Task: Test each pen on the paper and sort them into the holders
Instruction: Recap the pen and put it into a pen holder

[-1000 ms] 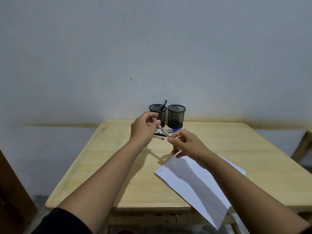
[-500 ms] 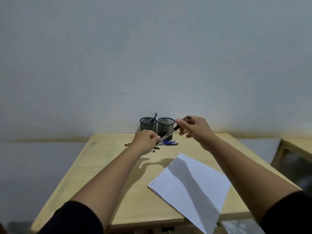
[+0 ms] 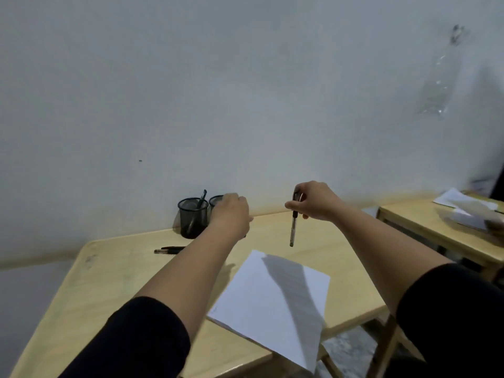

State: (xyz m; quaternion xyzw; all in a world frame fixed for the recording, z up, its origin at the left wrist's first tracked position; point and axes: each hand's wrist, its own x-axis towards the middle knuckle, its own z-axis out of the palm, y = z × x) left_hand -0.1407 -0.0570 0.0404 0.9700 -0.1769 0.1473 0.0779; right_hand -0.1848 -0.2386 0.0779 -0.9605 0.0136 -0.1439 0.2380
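Observation:
My right hand (image 3: pixel 313 203) pinches the top of a clear-barrelled pen (image 3: pixel 292 229), which hangs tip down above the table beyond the white paper (image 3: pixel 272 304). My left hand (image 3: pixel 231 215) hovers with curled fingers in front of the right mesh holder (image 3: pixel 216 199) and hides most of it; what the palm holds is hidden. The left black mesh holder (image 3: pixel 192 218) stands by the wall with one dark pen (image 3: pixel 202 198) in it. Two dark pens (image 3: pixel 169 250) lie on the wooden table (image 3: pixel 109 282) left of my forearm.
The paper overhangs the table's front right edge. A second wooden table (image 3: pixel 425 222) stands to the right with loose papers (image 3: pixel 469 205) on it. A pale wall runs right behind the holders.
My right hand pulled the pen away from my left hand and swung it to hang vertically. My left hand moved up in front of the right holder. The view shifted left and down.

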